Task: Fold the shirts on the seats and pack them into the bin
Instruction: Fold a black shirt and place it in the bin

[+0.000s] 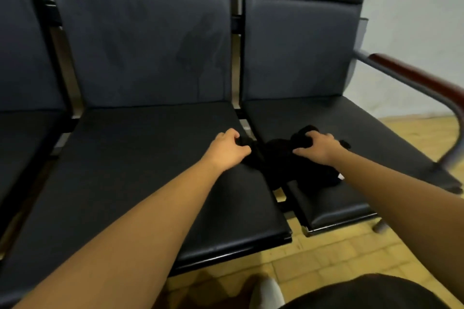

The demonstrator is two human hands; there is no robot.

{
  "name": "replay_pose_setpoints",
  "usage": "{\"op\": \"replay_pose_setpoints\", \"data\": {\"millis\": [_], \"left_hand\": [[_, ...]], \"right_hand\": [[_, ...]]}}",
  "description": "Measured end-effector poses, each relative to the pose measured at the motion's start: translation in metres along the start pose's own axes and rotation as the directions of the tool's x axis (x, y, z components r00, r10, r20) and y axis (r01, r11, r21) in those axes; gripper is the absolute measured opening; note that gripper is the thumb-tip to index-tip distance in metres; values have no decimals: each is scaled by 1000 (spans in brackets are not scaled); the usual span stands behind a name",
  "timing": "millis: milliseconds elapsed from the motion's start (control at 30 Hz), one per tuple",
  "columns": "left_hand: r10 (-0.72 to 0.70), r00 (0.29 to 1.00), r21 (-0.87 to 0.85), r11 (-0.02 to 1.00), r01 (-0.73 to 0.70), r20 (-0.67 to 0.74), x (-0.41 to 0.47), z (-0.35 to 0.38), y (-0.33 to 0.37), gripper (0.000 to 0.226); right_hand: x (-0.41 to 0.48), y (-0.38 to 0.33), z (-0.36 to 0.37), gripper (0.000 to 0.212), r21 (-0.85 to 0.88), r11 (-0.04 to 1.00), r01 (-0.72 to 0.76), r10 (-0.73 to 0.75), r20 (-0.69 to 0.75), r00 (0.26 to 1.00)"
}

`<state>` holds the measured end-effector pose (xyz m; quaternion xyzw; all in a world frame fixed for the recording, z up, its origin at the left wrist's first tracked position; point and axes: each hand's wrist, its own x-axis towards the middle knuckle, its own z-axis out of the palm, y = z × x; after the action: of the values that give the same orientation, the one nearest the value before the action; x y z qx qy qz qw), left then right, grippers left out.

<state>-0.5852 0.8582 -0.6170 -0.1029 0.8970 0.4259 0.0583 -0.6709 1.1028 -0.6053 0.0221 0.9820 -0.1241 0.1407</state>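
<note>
One crumpled black shirt (296, 170) lies across the gap between two of three dark seats (140, 153). The left hand (229, 150) clutches one end of it and the right hand (317, 147) grips a bunch. Its one white tag (341, 177) is unreadable.

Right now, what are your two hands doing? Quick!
Left hand: closed, gripping an edge of the black shirt.
Right hand: closed, gripping a bunch of the same shirt.

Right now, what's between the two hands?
Head view: the crumpled black cloth shirt, bunched across the gap between two black padded seats; left hand and right hand each grip it.
</note>
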Motion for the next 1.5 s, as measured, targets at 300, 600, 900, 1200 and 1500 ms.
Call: {"op": "replay_pose_setpoints", "data": {"millis": [300,600,900,1200,1500], "left_hand": [[124,982,315,946,-74,-143,14,56,-17,30],[-85,926,-473,874,-108,-368,-43,-61,4,6],[119,941,-324,919,-225,-317,-126,-129,-38,65],[190,928,-60,974,-220,-320,-155,-150,-69,12],[86,955,-201,969,-147,-283,-173,-158,-61,26]], "right_hand": [[-6,8,25,34,78,986,149,-136,-153,979],[-83,-80,-31,25,701,586,407,-333,-250,909],[-166,-171,-15,19,815,417,402,-516,-152,843],[-185,-198,10,14,733,432,525,-669,-130,732],[-178,-186,4,14,461,539,705,-714,-194,673]]}}
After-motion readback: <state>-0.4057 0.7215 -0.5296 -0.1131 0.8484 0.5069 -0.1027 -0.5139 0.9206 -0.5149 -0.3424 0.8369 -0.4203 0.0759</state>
